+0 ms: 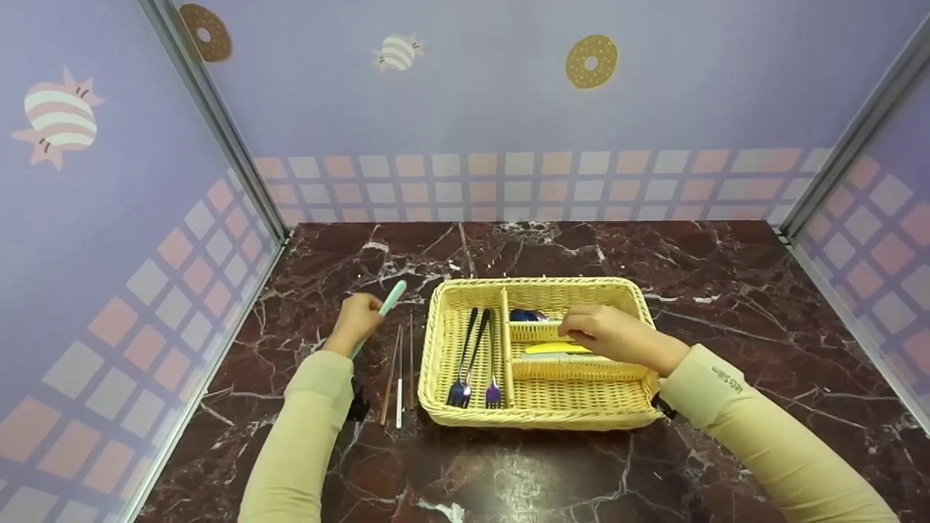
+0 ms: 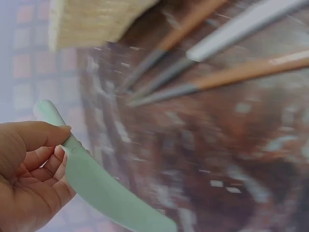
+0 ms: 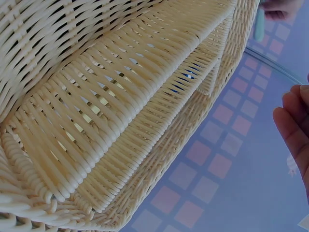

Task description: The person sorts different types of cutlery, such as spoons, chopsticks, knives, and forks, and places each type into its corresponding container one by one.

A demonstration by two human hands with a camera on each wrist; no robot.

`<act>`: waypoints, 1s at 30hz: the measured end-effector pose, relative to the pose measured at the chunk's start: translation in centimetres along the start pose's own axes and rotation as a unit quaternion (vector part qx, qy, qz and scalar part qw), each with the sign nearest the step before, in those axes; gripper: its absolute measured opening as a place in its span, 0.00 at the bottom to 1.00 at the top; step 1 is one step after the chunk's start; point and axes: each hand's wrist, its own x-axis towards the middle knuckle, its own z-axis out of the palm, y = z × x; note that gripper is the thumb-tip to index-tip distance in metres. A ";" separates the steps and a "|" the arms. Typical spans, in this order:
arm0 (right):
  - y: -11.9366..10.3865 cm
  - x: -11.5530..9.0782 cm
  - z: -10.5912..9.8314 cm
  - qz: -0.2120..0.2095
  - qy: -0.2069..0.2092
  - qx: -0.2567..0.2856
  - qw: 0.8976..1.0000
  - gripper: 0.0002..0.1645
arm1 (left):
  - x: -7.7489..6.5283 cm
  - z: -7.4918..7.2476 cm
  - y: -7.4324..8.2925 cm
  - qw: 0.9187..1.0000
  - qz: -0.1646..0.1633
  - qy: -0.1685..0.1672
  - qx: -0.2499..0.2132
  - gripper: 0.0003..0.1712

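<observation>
My left hand (image 1: 356, 319) pinches a mint-green knife (image 2: 104, 186) near its handle, left of the basket. In the left wrist view the thumb and fingers hold it, with the blade slanting down to the right. My right hand (image 1: 610, 333) hovers above the right side of the wicker basket (image 1: 465, 418), with loosely bent fingers (image 3: 292, 118) and nothing seen in them. Beneath it, a yellow-handled knife (image 1: 556, 349) lies in a middle compartment. Dark spoons (image 1: 527, 315) lie in the compartment behind, partly hidden. Dark forks (image 1: 465, 378) fill the long left compartment.
Several chopsticks (image 1: 399, 392), with brown and white handle ends, lie on the dark marble table (image 1: 523, 479) between my left arm and the basket. Purple panels (image 1: 479, 102) with tile patterns enclose the table at the back and sides.
</observation>
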 end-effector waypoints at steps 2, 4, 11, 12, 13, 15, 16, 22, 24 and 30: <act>0.0 0.1 0.0 0.002 0.001 -0.001 1.000 0.10 | -1.3 -2.1 4.5 1.000 0.007 -0.020 0.006 0.09; -0.1 0.2 0.0 0.004 0.005 -0.007 1.000 0.10 | -2.0 -2.8 7.3 0.999 0.034 -0.019 0.011 0.09; -0.4 1.3 0.0 0.030 0.035 -0.042 0.998 0.10 | -3.0 -1.7 13.4 0.991 0.119 -0.047 0.026 0.11; -0.4 1.5 0.1 0.033 0.041 -0.045 0.998 0.10 | -3.2 -1.4 14.1 0.988 0.139 -0.052 0.033 0.11; -0.5 1.8 0.1 0.036 0.048 -0.049 0.997 0.11 | -3.4 -1.0 14.8 0.984 0.163 -0.054 0.043 0.10; -0.6 2.3 0.3 0.039 0.061 -0.055 0.996 0.11 | -3.8 -0.4 16.1 0.975 0.206 -0.062 0.059 0.10; -0.6 2.5 0.4 0.038 0.069 -0.059 0.995 0.11 | -4.1 0.0 16.7 0.970 0.223 -0.069 0.062 0.10; -0.8 3.5 0.9 0.011 0.110 -0.086 0.990 0.13 | -5.9 1.9 19.7 0.944 0.305 -0.097 0.081 0.10; -0.9 3.5 1.0 0.004 0.112 -0.089 0.990 0.12 | -6.3 2.4 20.4 0.934 0.329 -0.091 0.106 0.10; -0.8 3.1 1.6 0.000 0.103 -0.102 0.989 0.09 | -6.7 3.3 21.5 0.912 0.364 -0.066 0.178 0.10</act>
